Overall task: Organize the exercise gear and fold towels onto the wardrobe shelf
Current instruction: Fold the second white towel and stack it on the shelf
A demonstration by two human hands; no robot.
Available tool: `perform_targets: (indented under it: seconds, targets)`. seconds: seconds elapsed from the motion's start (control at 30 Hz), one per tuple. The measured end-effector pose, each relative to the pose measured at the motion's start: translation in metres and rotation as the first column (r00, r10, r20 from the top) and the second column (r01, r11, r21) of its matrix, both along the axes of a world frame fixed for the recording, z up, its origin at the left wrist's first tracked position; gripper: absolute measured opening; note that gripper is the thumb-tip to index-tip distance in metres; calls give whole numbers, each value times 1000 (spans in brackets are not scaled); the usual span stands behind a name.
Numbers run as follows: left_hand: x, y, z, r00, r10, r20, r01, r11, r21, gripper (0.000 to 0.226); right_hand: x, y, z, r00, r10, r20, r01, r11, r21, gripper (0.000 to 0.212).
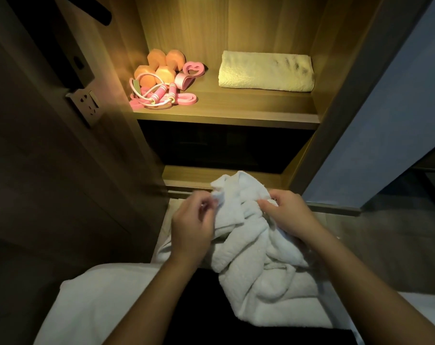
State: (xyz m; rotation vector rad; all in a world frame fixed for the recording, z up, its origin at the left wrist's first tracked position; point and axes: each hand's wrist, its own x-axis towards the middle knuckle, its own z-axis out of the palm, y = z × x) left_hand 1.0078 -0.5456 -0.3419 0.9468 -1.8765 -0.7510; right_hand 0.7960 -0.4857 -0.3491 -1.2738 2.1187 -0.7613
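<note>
- One towel [265, 71] already lies folded flat on the right side of the lit wardrobe shelf [236, 109], so that share of the job looks done.
- Exercise gear is gathered on the shelf's left side: orange dumbbells [161, 64] at the back, a pink jump rope [159, 94] coiled in front of them, and pink bands [189, 73] just beside. The pieces touch in a loose heap, and I would count them as put away, though not neatly.
- A second white towel [251, 247] is crumpled and unfolded. It is held in front of the person, below the shelf and well apart from it.
- Another white cloth [94, 302] lies at lower left beneath the forearm. It may be a further towel waiting its turn or only bedding; the light is too dim to tell.
- The left hand [190, 225] is raised at the towel's upper left edge, pinching it between thumb and fingertips.
- The right hand [290, 215] shows its back to the camera, with fingers curled round a bunched fold at the upper right.
- Both forearms reach forward, the hands roughly level, with the towel's bunched middle between them.
- Left to do, as I judge it: spread this towel out, fold it, and set it on the shelf.
</note>
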Motion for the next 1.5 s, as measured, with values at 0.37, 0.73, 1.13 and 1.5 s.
perform_targets:
  seconds: [0.37,0.73,1.13,1.5]
  targets:
    - [-15,-5,-21,926,-69,371,87,996,-31,25,6,4,-9,1000,7,-23,-6,999,53,25]
    - [-5,-27,1,997,60,-58,-50,985,163,17,4,5,-8,997,1,76,1,1000,-27,16]
    - [18,-58,5,989,118,86,-144,883,446,4,-44,28,12,982,-9,188,-38,968,249,29]
    - [21,-189,97,935,354,-1,-331,876,351,19,-173,15,89,810,-526,262,567,815,-118,30]
